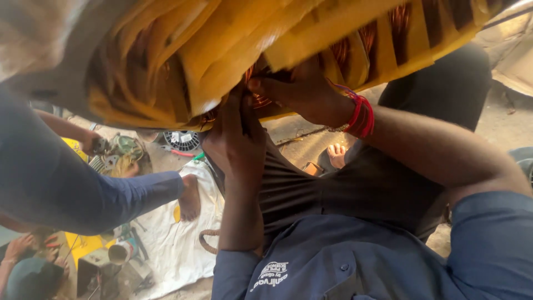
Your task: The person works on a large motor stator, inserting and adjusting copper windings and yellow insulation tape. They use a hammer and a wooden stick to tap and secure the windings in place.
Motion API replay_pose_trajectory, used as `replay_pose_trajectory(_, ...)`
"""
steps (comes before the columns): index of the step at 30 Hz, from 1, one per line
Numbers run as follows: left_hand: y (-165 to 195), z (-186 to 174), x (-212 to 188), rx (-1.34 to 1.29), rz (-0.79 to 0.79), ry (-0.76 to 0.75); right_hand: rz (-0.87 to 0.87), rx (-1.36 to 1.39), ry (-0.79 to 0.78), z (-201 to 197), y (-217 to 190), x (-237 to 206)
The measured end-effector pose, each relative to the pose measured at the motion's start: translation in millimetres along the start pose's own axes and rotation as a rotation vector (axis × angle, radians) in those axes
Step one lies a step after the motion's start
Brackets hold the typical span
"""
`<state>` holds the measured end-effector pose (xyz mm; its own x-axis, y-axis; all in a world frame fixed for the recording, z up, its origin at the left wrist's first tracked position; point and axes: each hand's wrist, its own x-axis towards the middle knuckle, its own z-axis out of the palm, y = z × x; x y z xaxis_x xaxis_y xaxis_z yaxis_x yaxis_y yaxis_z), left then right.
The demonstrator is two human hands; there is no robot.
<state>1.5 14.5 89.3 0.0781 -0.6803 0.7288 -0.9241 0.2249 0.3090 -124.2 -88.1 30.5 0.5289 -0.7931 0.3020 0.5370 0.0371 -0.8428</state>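
Left hand [237, 136] raised, fingers straight and pressed together, tips pushed up into the copper winding [258, 100] at the lower edge of the big motor stator [183, 61]; not wrapped around anything, only touching wire and yellow insulation paper [233, 50]. Right hand [300, 91], with red thread bands [361, 116] at the wrist, curled closed, fingertips pinching into the same copper bundle just beside the left fingertips. Stator directly above both hands, filling the top of the view, blurred, strips of yellow paper running between reddish coils. Below, dark blue shirt [344, 261] and dark trousers close to the camera. Further down, a dusty concrete floor [300, 147] with a white cloth [177, 239] spread on it, a bare foot [190, 197] resting at its edge. At left, another person's arm [61, 129] reaching toward small motor parts [119, 153]; a round vented fan cover [183, 140] near them.
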Motion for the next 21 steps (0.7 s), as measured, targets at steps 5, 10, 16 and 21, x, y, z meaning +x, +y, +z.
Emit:
replay_pose_trajectory(5, -2.6, -23.0, 12.4, -0.083, -0.134, -0.064, 0.227, 0.097, 0.094, 18.1, -1.2, -6.7)
replay_pose_trajectory(10, 2.9, -29.8, 21.3, -0.116, -0.173, 0.037, 0.112, -0.100, 0.052, 35.4, -31.9, -6.4)
replay_pose_trajectory(16, 13.9, -44.8, 20.3, -0.168, -0.275, -0.049, 0.100, -0.049, 0.072, 42.4, -48.5, -24.0)
replay_pose_trajectory(21, 0.5, -34.7, 26.4, -0.112, -0.220, -0.098, 0.088, -0.027, 0.073, 40.2, -29.9, -10.5)
